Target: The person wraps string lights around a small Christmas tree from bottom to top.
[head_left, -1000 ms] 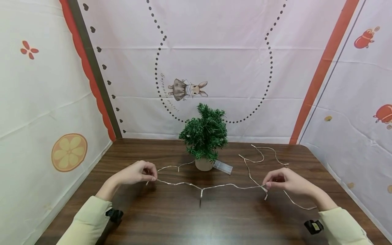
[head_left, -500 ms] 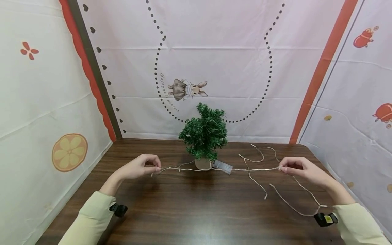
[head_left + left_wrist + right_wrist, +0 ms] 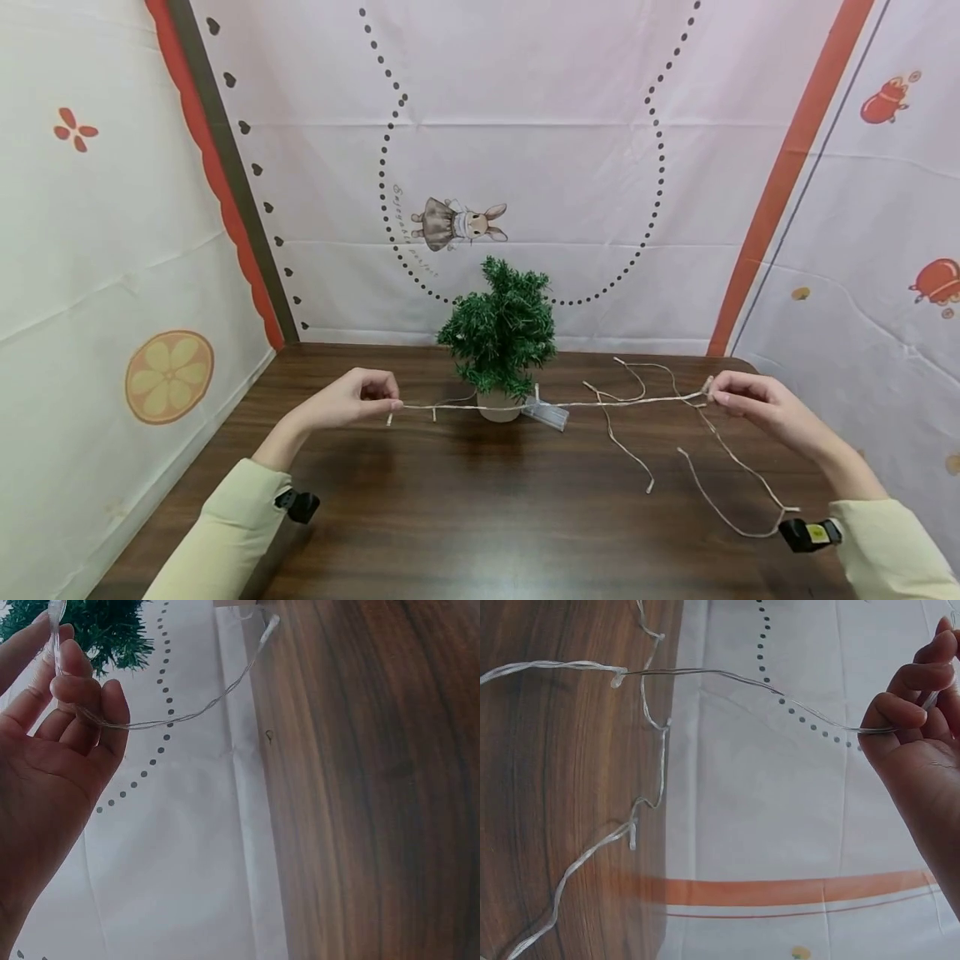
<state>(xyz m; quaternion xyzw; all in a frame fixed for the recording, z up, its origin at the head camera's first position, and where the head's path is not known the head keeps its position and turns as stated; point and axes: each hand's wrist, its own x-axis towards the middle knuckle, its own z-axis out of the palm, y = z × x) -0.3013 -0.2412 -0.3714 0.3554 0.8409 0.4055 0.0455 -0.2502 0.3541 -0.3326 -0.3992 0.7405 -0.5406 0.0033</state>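
Between my two hands a thin, clear string of fairy lights (image 3: 630, 402) is stretched nearly straight, passing in front of the tree's pot. My left hand (image 3: 348, 400) pinches one part of it left of the tree; in the left wrist view the wire (image 3: 187, 716) runs out from the curled fingers. At the right, my right hand (image 3: 772, 408) pinches the other part, and the right wrist view shows the wire (image 3: 705, 672) leading into its fingers. Behind the string stands a small green artificial tree (image 3: 498, 329) in a pale pot (image 3: 499, 406).
A clear battery box (image 3: 546, 413) lies at the pot's right. Loose lengths of the light string (image 3: 630, 454) spread over the right side of the brown wooden table (image 3: 480, 517). Printed cloth (image 3: 570, 183) hangs behind and at both sides.
Both hands have moved away from me, toward the tree, the right one also further right. The sagging string between them has been drawn taut in front of the pot.
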